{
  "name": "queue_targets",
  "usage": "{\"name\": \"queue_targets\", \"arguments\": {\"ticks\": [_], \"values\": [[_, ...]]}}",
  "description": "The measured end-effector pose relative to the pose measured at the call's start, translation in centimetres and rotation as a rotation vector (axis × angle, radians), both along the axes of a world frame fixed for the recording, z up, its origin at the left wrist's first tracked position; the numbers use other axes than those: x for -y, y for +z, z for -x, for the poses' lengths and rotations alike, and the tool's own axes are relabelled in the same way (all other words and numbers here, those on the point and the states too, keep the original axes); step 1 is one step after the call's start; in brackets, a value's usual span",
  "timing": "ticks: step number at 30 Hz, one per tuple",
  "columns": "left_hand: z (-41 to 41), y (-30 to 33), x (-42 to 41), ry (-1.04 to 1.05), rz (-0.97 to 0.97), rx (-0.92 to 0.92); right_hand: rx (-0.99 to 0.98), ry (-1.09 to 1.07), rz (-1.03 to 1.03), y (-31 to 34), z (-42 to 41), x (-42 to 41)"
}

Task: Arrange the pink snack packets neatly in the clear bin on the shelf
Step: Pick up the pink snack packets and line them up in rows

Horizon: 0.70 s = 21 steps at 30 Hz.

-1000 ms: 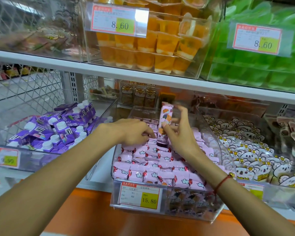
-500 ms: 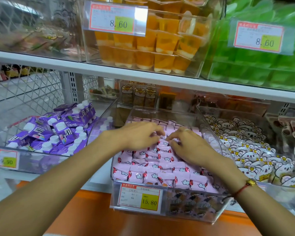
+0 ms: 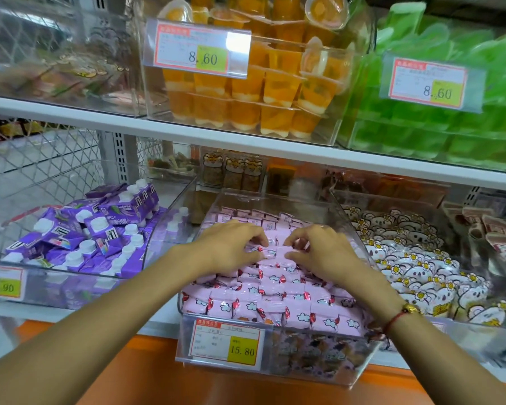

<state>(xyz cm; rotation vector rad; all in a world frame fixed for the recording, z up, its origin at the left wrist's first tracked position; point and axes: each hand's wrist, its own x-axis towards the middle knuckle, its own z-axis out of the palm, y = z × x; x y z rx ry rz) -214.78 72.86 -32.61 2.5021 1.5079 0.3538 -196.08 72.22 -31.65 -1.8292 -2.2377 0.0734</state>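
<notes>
- The pink snack packets (image 3: 275,299) are being tidied inside the clear bin (image 3: 319,363), which is sitting on the lower shelf (image 3: 158,318), in the middle between two other bins.
- The left hand (image 3: 231,248) and the right hand (image 3: 319,252) are being held over the middle of the pile, fingers curled down onto the top packets; a packet seems to be being pinched by each hand, judged from the bent fingertips.
- The straightening step is judged to be in hand: the near rows are lying in order, the far rows less so.
- A light nudging of the middle packets into line with the near rows is being called for next.
- A bin of purple drink cartons (image 3: 100,229) is standing to the left and a bin of white bear-printed packets (image 3: 415,264) to the right.
- Room for the hands is being limited by the upper shelf (image 3: 187,133) carrying orange jelly cups (image 3: 260,92) above, and by the bin walls at the sides.
</notes>
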Motion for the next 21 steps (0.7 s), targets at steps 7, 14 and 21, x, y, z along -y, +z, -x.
{"name": "queue_targets", "arguments": {"ticks": [7, 14, 21], "values": [[0.6, 0.8, 1.1, -0.185, 0.055, 0.0, -0.199, 0.026, -0.116, -0.4, 0.6, -0.2], [0.6, 0.7, 1.4, -0.15, 0.067, -0.134, -0.355, 0.055, -0.211, 0.2, 0.3, 0.0], [0.3, 0.3, 1.3, -0.143, 0.08, -0.074, -0.875, 0.11, -0.504, 1.3, 0.6, 1.8]]}}
